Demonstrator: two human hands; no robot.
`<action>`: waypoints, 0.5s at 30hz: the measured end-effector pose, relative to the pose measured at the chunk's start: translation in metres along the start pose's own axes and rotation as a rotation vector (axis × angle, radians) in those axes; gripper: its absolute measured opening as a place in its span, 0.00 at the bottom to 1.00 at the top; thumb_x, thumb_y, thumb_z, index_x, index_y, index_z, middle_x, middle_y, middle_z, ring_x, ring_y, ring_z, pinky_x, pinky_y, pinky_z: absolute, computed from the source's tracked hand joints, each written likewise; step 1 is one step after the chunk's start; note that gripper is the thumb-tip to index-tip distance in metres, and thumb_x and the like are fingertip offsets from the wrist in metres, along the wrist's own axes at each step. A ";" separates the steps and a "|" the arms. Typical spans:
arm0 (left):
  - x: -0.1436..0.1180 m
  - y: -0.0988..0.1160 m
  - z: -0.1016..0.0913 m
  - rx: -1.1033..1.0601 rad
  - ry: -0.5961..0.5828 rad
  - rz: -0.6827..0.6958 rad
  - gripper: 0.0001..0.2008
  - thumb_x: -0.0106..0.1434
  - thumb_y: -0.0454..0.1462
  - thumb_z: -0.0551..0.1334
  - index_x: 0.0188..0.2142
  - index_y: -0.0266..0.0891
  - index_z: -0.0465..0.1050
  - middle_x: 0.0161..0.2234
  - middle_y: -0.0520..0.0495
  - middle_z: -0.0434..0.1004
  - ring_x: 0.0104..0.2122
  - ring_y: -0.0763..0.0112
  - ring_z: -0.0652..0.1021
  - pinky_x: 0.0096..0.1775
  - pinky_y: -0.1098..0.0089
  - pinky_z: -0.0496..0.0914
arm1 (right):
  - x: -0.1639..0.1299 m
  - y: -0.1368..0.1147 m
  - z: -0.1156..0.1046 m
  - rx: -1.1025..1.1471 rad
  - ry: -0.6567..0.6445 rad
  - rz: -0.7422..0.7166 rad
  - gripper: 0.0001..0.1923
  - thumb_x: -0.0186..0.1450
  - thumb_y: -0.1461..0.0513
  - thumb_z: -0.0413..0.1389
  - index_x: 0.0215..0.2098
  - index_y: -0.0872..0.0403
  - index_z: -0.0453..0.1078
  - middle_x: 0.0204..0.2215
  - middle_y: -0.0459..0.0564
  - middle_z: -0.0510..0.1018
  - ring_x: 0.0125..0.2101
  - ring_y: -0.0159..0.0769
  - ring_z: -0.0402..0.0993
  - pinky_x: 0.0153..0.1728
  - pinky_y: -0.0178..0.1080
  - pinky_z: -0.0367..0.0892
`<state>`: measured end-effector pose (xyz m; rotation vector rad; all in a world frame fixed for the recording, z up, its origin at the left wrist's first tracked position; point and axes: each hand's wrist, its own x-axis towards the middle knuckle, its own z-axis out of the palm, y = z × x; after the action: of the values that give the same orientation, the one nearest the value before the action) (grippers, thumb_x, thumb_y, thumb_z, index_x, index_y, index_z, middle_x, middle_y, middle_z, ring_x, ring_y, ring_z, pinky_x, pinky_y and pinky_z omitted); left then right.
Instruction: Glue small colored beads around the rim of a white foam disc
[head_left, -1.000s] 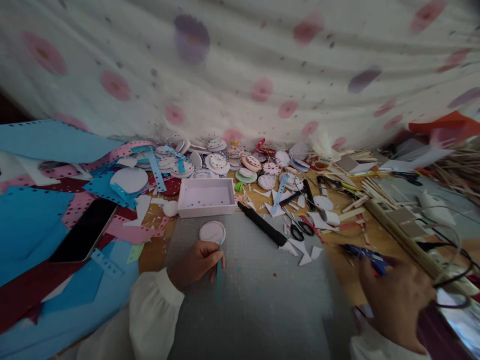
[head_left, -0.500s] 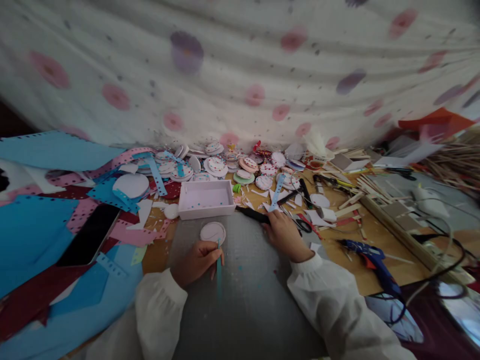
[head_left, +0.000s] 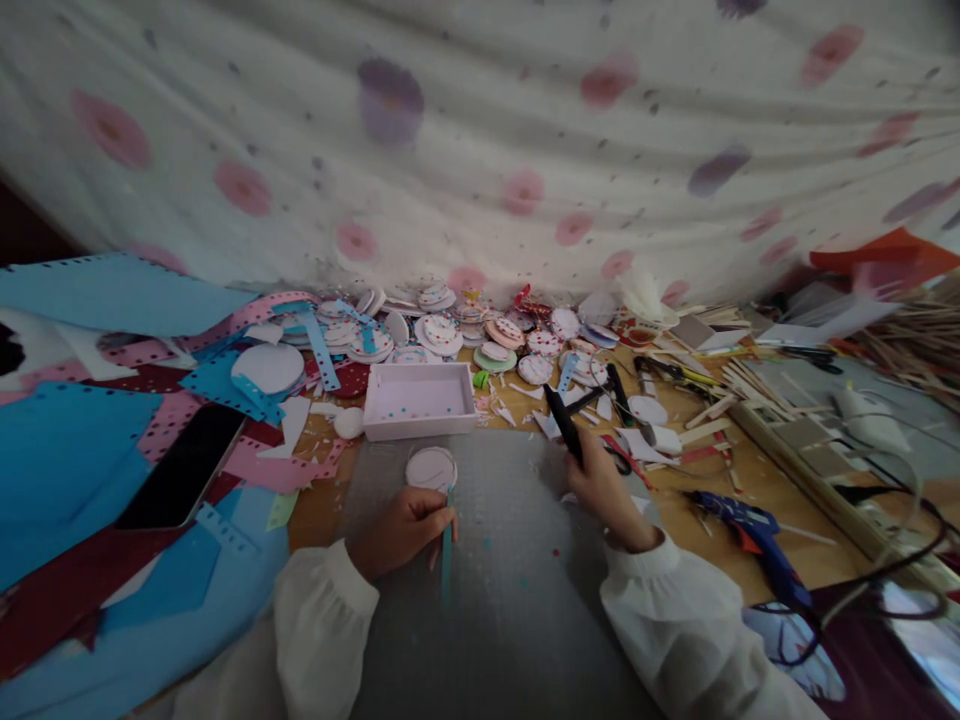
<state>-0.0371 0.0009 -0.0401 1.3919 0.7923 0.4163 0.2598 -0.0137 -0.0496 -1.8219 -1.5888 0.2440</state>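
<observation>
the grey cutting mat [head_left: 517,560] lies on the worktop [head_left: 750,480]. on it the left hand [head_left: 401,530] pinches one thin teal strip [head_left: 447,560], beside one white disc [head_left: 430,467]. the strip looks light and soft, so better to take it near its end. the right hand [head_left: 607,490] is closed around one black tool [head_left: 564,425], stiff i think, held at its lower end. one white tray [head_left: 418,400] stands behind.

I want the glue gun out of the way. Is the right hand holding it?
No. The right hand grips a black tool; the glue gun lies on the table.
</observation>
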 end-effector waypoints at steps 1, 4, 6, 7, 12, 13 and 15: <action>0.000 0.000 0.000 -0.001 0.000 0.002 0.15 0.58 0.43 0.56 0.21 0.35 0.68 0.13 0.55 0.65 0.12 0.80 0.66 0.16 0.79 0.57 | 0.003 -0.002 0.005 -0.027 -0.003 -0.030 0.23 0.56 0.68 0.48 0.50 0.58 0.66 0.39 0.58 0.76 0.40 0.45 0.73 0.41 0.46 0.69; 0.000 0.000 0.000 -0.004 0.011 0.009 0.15 0.59 0.42 0.56 0.21 0.35 0.68 0.13 0.55 0.65 0.12 0.80 0.66 0.16 0.79 0.57 | 0.015 -0.011 0.023 -0.120 -0.027 -0.094 0.30 0.54 0.71 0.47 0.57 0.63 0.60 0.44 0.64 0.72 0.45 0.49 0.70 0.47 0.50 0.66; 0.000 0.001 0.000 0.001 0.017 0.006 0.15 0.58 0.43 0.56 0.21 0.35 0.68 0.13 0.55 0.65 0.12 0.80 0.66 0.16 0.79 0.57 | 0.023 -0.021 0.031 -0.189 -0.053 -0.127 0.27 0.58 0.69 0.47 0.57 0.64 0.61 0.41 0.64 0.72 0.43 0.51 0.70 0.46 0.52 0.65; 0.000 0.002 0.001 0.004 0.018 0.002 0.15 0.58 0.43 0.56 0.21 0.35 0.68 0.13 0.55 0.65 0.12 0.80 0.66 0.16 0.79 0.56 | 0.025 -0.026 0.032 -0.209 -0.065 -0.142 0.25 0.60 0.67 0.48 0.56 0.63 0.63 0.41 0.63 0.73 0.42 0.51 0.70 0.45 0.52 0.65; 0.000 0.001 0.001 -0.002 0.026 -0.013 0.15 0.58 0.44 0.56 0.21 0.36 0.68 0.13 0.55 0.65 0.12 0.80 0.65 0.16 0.79 0.56 | 0.004 -0.031 -0.012 -0.207 0.026 -0.226 0.20 0.65 0.60 0.48 0.54 0.58 0.63 0.46 0.61 0.72 0.47 0.49 0.68 0.49 0.50 0.64; 0.000 0.001 0.001 -0.001 0.021 -0.015 0.15 0.58 0.44 0.56 0.21 0.36 0.68 0.13 0.56 0.64 0.12 0.80 0.65 0.16 0.79 0.56 | -0.009 -0.024 -0.029 -0.198 0.101 -0.223 0.19 0.65 0.59 0.49 0.53 0.56 0.64 0.46 0.59 0.72 0.48 0.48 0.68 0.49 0.50 0.64; 0.000 0.001 0.001 0.008 0.004 -0.021 0.15 0.59 0.43 0.56 0.22 0.35 0.68 0.13 0.56 0.64 0.12 0.79 0.66 0.16 0.79 0.57 | -0.041 0.003 -0.065 -0.215 0.267 -0.123 0.17 0.64 0.57 0.50 0.49 0.54 0.66 0.41 0.58 0.73 0.44 0.48 0.70 0.46 0.52 0.65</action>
<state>-0.0366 0.0005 -0.0394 1.3891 0.8119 0.4004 0.2890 -0.0757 -0.0158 -1.8182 -1.5748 -0.2262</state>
